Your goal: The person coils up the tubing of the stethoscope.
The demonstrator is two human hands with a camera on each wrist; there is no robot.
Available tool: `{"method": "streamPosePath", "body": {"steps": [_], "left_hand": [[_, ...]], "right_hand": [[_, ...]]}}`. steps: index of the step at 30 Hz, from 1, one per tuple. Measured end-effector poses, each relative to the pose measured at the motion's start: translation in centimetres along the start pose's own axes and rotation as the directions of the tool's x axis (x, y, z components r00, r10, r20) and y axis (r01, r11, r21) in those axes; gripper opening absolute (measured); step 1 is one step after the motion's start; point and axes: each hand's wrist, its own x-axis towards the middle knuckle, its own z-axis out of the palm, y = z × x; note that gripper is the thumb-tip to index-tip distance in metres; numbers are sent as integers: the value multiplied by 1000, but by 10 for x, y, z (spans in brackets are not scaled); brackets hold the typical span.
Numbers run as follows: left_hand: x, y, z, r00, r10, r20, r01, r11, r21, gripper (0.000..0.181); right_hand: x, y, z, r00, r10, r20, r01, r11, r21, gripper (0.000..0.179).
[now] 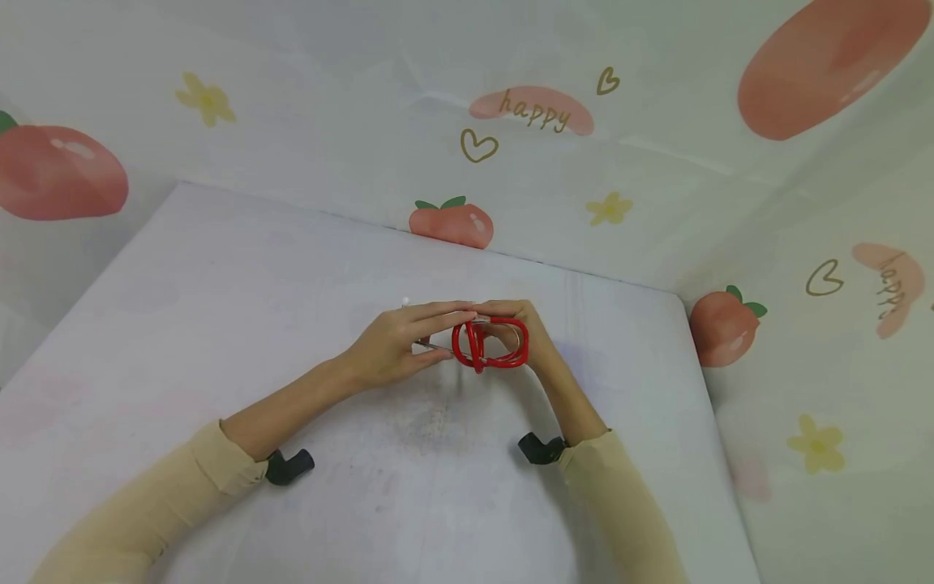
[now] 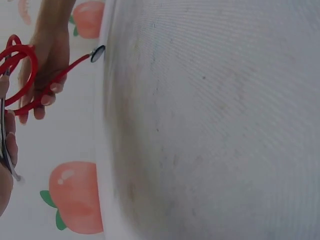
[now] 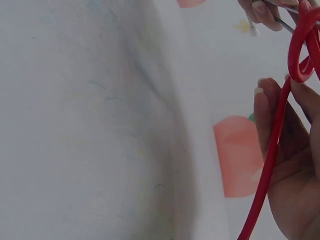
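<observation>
A stethoscope with red tubing (image 1: 527, 345) is held up off the table between both hands, its tubing looped into a coil. My left hand (image 1: 394, 341) grips its metal ear tubes (image 2: 4, 145) beside the coil. A pale ear tip (image 1: 405, 302) sticks out past that hand. My right hand (image 1: 538, 332) holds the coil's other side, the tubing (image 3: 270, 160) passing between thumb and fingers. In the left wrist view, the round chest piece (image 2: 98, 53) hangs at the tubing's free end, beyond the right hand. Fingers hide part of the coil in the head view.
The white table (image 1: 306, 268) has faint smudges. Behind and to the right stand walls covered in white sheeting (image 1: 328, 105) printed with peaches, flowers and hearts. Black fittings (image 1: 290, 467) stick out from both sleeve cuffs.
</observation>
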Motion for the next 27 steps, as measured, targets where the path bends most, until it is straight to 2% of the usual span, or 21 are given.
{"method": "streamPosePath", "body": {"steps": [2,5,10,14,20,27], "left_hand": [[0,-1,0,1000,-11,-8,11,1000,-1,66],[1,-2,-1,1000,-22,-17,22,1000,16,66],[2,-3,-5,997,-54,-51,56,998,43,69],[6,-5,-12,991,-87,-98,93,994,55,68],[6,-10,-23,982,-120,-148,136,986,98,66],[5,-18,-33,969,-153,-194,184,971,153,65]], "right_hand": [[-2,0,3,999,22,-24,-23,999,-49,30],[-3,-4,8,994,91,-67,-99,988,-122,27],[-3,-20,16,971,216,-105,-229,965,-132,26],[-3,-26,21,962,260,-79,-268,955,-130,31],[-7,-14,26,958,286,-27,-287,952,-107,27],[-16,13,25,946,323,-17,-322,938,-132,38]]}}
